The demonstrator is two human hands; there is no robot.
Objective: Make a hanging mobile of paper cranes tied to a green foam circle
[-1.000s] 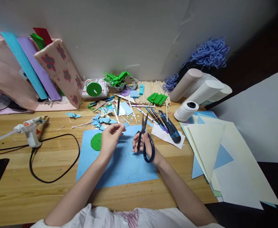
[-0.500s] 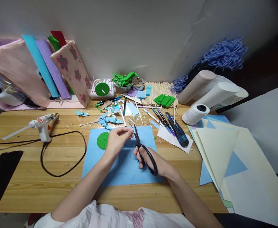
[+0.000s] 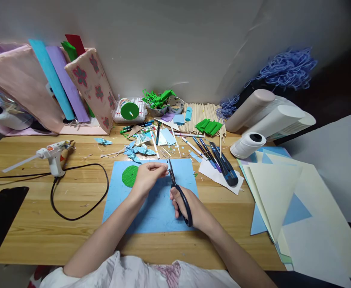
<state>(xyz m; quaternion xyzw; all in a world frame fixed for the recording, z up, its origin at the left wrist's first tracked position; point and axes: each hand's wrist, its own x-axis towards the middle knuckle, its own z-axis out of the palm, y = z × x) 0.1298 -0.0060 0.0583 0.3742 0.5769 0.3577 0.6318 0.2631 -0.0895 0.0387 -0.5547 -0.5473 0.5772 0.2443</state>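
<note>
1. Head view: left hand (image 3: 147,180) pinches a tiny blue paper scrap (image 3: 165,171) over the blue sheet (image 3: 151,208), centre near.
2. Right hand (image 3: 190,208) is closed through the scissors (image 3: 177,188) loops, blades at the scrap.
3. Scrap likely light, floppy; best held by its edge.
4. Far: clear box (image 3: 127,116) holds white sticks; small bowl (image 3: 159,110) holds green strips.

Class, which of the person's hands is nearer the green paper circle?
Left. The left hand sits just right of the green paper circle; the right hand, holding scissors, is farther right.

Left hand (image 3: 147,179) hides whatever its fingers pinch.
</note>
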